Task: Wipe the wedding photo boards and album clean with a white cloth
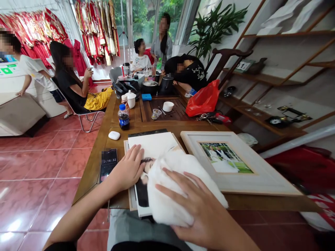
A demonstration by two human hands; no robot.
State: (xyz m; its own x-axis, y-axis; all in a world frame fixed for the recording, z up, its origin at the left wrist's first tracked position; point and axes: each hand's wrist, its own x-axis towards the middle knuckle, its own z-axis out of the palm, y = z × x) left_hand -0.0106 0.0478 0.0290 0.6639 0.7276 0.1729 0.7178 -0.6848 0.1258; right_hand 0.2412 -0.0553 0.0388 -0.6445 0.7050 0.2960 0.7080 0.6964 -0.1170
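My left hand [132, 166] lies flat with its fingers together on the left side of a mounted photo print [146, 143], which is white with dark areas and part of a face. Spread over a bunched white cloth [180, 205], my right hand [192, 200] grips it, with the thumb along its near edge. The cloth rests on the right part of the print and hides much of it. Beneath the print, the edges of other boards or frames show. To the right lies a light wooden picture frame [261, 188] with a wide pale mat around a couple's wedding photo [225, 158].
On the wooden table [90, 177] are a phone [108, 164], a white earbud case [114, 135], a cola bottle [124, 118], a lidded cup [131, 99] and a red plastic bag [202, 99]. Several people are around the far side. Shelves [274, 83] stand at right.
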